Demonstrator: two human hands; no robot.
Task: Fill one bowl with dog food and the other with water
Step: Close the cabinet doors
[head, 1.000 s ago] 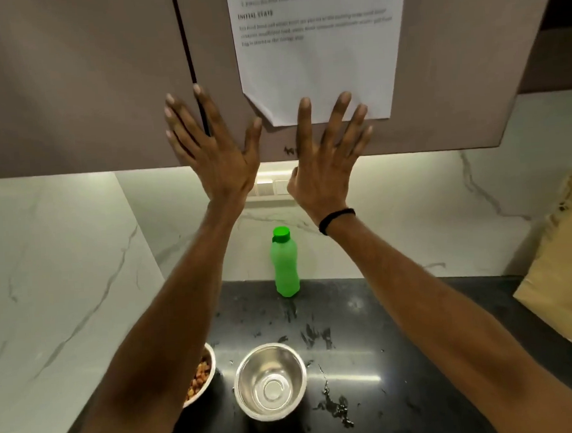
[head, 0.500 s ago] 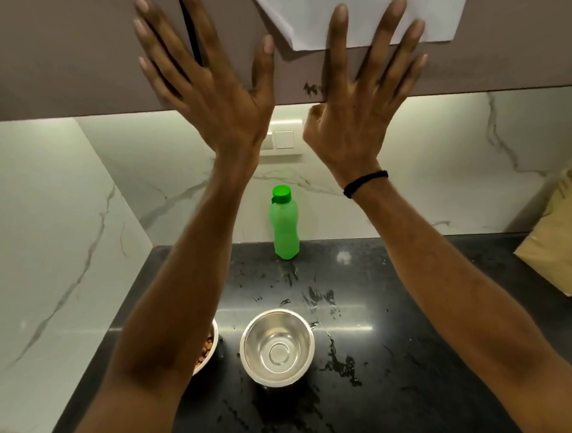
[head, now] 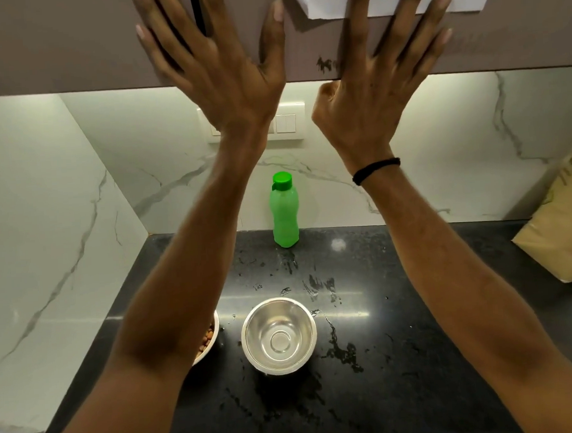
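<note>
Spreading empty, fingers wide, the left hand [head: 222, 73] and right hand [head: 374, 87] are raised before the cabinet [head: 50, 46]; well below, two bowls [head: 278, 337] sit on the counter [head: 404, 359], green bottle [head: 284, 213] behind them.

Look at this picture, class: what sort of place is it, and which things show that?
Most likely a home kitchen: a black stone counter against a marble-look wall, a wall cabinet overhead, and steel bowls beside a green bottle.

Tabletop [head: 401, 309] layout
Two bowls in front: kibble bowl [head: 208, 341] left, second bowl [head: 279, 335] right. Bottle [head: 284, 211] behind at wall; bag [head: 563, 229] far right.
</note>
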